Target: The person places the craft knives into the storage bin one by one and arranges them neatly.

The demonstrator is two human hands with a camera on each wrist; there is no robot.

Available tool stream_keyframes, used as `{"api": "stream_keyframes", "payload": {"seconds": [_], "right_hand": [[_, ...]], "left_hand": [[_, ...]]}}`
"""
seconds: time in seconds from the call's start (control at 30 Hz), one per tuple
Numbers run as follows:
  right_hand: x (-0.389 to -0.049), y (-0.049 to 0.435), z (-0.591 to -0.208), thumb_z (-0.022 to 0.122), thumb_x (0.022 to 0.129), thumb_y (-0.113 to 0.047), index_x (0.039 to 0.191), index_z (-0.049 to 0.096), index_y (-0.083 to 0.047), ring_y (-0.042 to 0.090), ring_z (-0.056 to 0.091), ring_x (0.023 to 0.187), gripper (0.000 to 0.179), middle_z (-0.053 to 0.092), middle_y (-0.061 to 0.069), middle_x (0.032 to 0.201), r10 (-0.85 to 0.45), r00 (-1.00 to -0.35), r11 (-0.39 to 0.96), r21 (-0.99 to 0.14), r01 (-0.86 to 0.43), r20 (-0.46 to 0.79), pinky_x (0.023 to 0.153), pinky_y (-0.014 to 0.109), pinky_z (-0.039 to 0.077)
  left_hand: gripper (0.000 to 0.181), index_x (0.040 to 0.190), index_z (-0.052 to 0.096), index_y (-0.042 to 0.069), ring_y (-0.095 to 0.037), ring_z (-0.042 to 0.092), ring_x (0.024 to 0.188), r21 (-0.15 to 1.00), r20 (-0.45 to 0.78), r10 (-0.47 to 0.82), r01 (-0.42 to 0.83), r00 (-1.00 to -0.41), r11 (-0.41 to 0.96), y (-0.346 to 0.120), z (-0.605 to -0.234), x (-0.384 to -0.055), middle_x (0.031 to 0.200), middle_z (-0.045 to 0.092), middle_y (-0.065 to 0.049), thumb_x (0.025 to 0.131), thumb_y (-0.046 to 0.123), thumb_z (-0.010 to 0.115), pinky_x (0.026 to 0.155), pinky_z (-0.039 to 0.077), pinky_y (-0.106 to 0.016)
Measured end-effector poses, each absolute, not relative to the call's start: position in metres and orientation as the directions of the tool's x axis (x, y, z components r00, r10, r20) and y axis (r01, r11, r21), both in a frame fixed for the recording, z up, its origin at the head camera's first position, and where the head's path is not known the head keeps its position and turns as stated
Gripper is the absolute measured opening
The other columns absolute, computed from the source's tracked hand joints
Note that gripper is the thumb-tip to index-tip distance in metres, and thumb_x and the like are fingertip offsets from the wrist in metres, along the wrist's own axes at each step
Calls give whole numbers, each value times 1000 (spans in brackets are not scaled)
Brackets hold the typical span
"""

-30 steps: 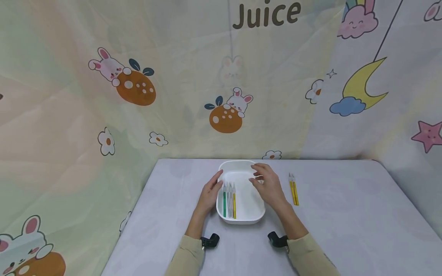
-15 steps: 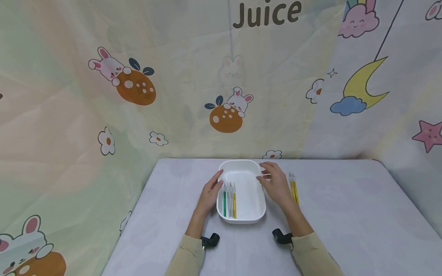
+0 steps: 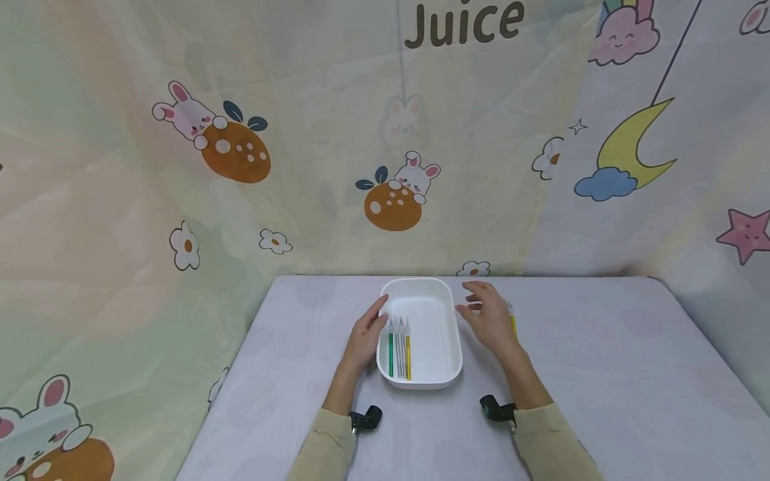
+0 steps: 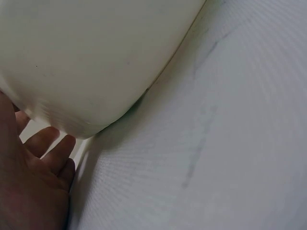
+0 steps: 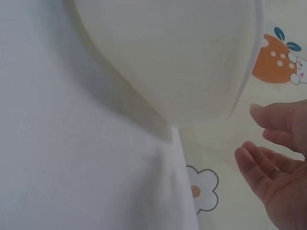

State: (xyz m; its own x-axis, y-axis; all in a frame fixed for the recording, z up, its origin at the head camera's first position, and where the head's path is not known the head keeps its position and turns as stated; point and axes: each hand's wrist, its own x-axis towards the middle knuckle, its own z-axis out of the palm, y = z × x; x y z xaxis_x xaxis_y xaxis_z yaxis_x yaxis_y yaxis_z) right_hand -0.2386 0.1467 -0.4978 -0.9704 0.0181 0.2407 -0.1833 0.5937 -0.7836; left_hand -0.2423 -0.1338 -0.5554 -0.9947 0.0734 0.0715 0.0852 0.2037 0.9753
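Observation:
A white rounded tray (image 3: 436,347) sits on the table in the head view. Along its left side lie several slim pen-like sticks with pale pointed tips, among them a green one (image 3: 391,354) and a yellow one (image 3: 408,357). My left hand (image 3: 363,339) rests at the tray's left rim; in the left wrist view its bent fingertips are right by the tray wall (image 4: 96,57). To the right of the tray is my right hand (image 3: 490,321), fingers loosely spread and holding nothing. The right wrist view shows this hand (image 5: 278,177) apart from the tray (image 5: 182,62).
Just right of the right hand, a yellow pen-like stick (image 3: 513,322) lies on the white tablecloth (image 3: 601,374), mostly hidden behind that hand. A printed cloth backdrop (image 3: 325,167) hangs behind the table's far edge. Each wrist wears a small black camera.
My right hand has moved right, from over the tray's right rim to beside it, and now covers much of the yellow sticks on the table. The left hand and tray stay put.

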Motion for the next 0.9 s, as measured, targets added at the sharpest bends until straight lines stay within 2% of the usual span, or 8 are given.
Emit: {"api": "stream_keyframes", "payload": {"seconds": [0.2,0.4,0.6,0.9], "right_hand": [[-239,154,-501,75,96,-12,147,56,-5,42,66,120,55,50,22,151,26,-977,622,-768,-151,212,96,53,60],[-241,163,-502,74,97,-16,149,53,-5,43,64,121,57,48,24,152,42,-981,655,-747,-115,188,97,55,60],[-243,170,-504,73,98,-16,148,53,-3,45,62,122,56,48,25,151,47,-983,653,-750,-106,180,98,57,58],[-245,179,-507,73,98,-16,149,51,-1,46,60,125,57,46,28,152,72,-989,662,-748,-49,129,99,57,58]], "left_hand": [[47,157,48,31,-16,31,158,975,63,75,78,-995,210,-135,-557,-242,166,39,11,109,30,49,130,25,-47],[46,155,49,35,-15,30,158,976,64,76,78,-995,204,-135,-557,-243,165,40,12,109,31,50,130,24,-46],[49,157,48,29,-16,30,158,973,71,78,86,-994,212,-135,-557,-243,166,40,11,109,34,51,130,24,-47],[46,155,50,34,-15,30,158,972,73,70,87,-995,217,-134,-557,-241,165,40,13,109,35,51,130,24,-47]]}}
